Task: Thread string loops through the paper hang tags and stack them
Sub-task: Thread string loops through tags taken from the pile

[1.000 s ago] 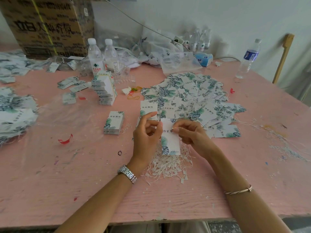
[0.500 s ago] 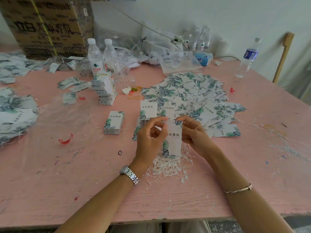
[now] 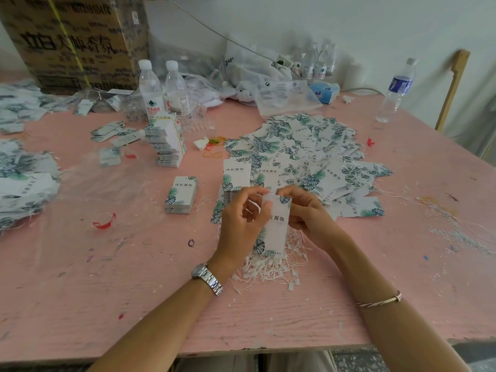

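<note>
A white hang tag (image 3: 276, 226) with green leaf print hangs upright between my hands, above a heap of white string loops (image 3: 271, 261) on the pink table (image 3: 134, 291). My left hand (image 3: 241, 221) pinches the tag's top left edge near its hole. My right hand (image 3: 306, 213) grips its top right edge. Whether a string runs through the hole cannot be told. A wide spread of threaded tags (image 3: 303, 154) lies behind my hands. A small neat stack of tags (image 3: 181, 194) sits to the left.
A taller stepped stack of tags (image 3: 166, 142) stands by two water bottles (image 3: 163, 89). More tags (image 3: 24, 181) pile at the left edge. A cardboard box (image 3: 72, 38), plastic bags (image 3: 279, 95) and another bottle (image 3: 397, 89) line the back.
The tag has come up a little and turned to show its printed front. My fingers have shifted to its top edge; both hands stay over the string heap.
</note>
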The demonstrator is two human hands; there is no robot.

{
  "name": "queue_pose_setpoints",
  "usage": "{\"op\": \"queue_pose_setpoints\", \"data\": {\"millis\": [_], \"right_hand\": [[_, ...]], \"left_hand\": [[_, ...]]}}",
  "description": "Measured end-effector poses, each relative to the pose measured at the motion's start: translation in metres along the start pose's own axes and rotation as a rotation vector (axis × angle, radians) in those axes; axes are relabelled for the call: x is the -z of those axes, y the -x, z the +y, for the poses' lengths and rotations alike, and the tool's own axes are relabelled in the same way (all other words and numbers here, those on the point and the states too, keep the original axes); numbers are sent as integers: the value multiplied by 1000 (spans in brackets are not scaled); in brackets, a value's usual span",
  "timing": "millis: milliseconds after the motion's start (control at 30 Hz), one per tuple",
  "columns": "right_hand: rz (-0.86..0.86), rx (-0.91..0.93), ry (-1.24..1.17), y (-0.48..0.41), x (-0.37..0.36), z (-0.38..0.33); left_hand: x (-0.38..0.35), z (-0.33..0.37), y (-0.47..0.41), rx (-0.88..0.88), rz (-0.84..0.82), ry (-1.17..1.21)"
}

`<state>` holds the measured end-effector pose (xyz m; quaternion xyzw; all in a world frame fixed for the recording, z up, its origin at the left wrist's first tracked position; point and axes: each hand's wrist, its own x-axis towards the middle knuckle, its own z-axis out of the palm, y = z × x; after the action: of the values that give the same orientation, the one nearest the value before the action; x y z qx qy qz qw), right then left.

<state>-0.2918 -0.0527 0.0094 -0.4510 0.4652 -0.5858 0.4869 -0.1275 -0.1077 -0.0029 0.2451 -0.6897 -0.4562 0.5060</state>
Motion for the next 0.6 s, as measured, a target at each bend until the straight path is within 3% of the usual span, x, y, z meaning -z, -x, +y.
{"op": "queue_pose_setpoints", "data": {"millis": [333,600], "right_hand": [[20,20,88,3,-1,-4],[28,27,116,2,1,-4]], "left_hand": [[1,-1,-1,-163,60,-214],[2,-1,-1,-176,35,-233]]}}
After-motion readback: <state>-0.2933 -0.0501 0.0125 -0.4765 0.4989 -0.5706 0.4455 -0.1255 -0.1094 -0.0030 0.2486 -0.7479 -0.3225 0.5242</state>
